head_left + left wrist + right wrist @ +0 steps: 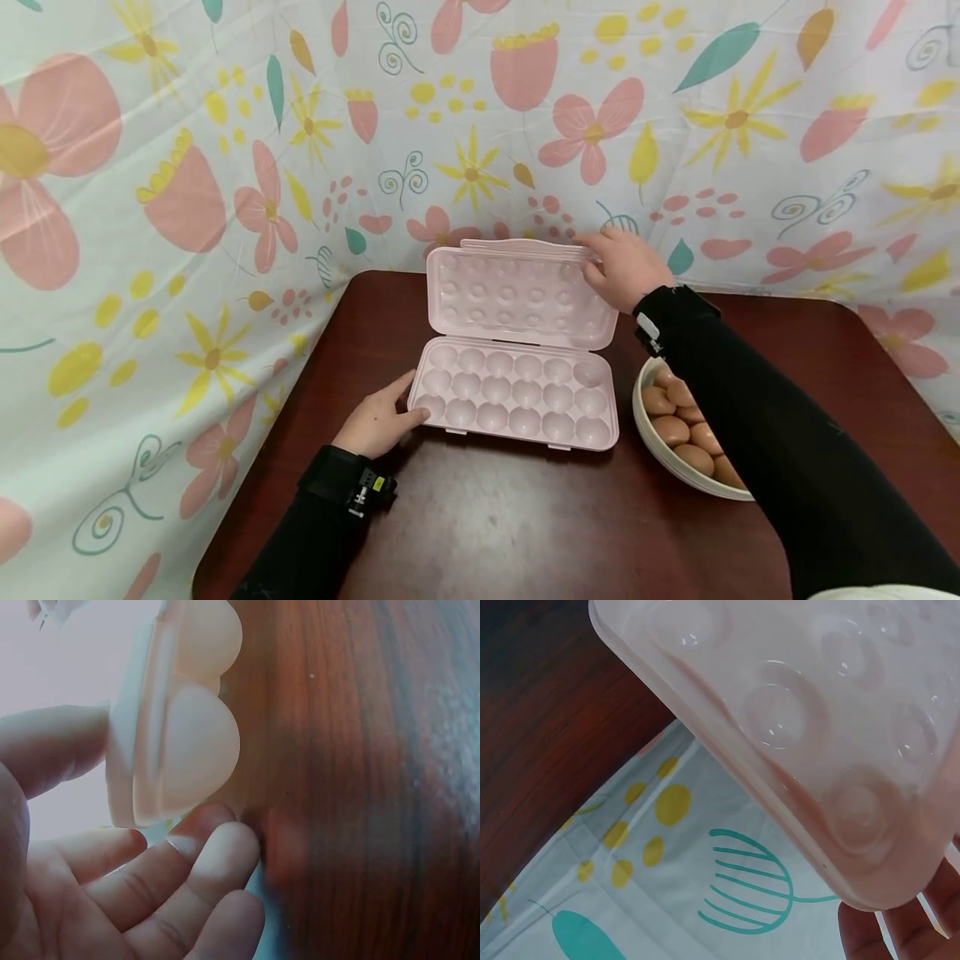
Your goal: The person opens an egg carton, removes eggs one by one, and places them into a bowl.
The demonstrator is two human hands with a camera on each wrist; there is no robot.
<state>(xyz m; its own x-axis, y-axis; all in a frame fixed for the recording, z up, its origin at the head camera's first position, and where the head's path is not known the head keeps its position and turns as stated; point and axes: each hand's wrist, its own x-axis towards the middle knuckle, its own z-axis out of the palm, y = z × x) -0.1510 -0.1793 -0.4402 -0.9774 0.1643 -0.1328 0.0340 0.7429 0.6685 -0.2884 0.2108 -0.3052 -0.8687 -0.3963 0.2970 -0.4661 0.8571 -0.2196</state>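
Note:
A pale pink plastic egg box (510, 406) lies opened out on the table, its rows of round cups holding no eggs. Its lid (517, 296) leans up and back at the hinge. At the front left corner, my left hand (378, 423) grips the base, thumb on the rim; the left wrist view shows the fingers beside and under the rounded cups (199, 742). My right hand (628, 268) holds the lid's upper right corner. In the right wrist view, fingertips (862, 926) show behind the lid corner (862, 862), and the rest of that hand is out of frame.
A cream bowl (651, 446) of brown eggs (671, 431) stands right of the box, partly hidden under the right forearm. The dark wooden table (487, 517) meets a flower-printed cloth (480, 125) behind and at the left.

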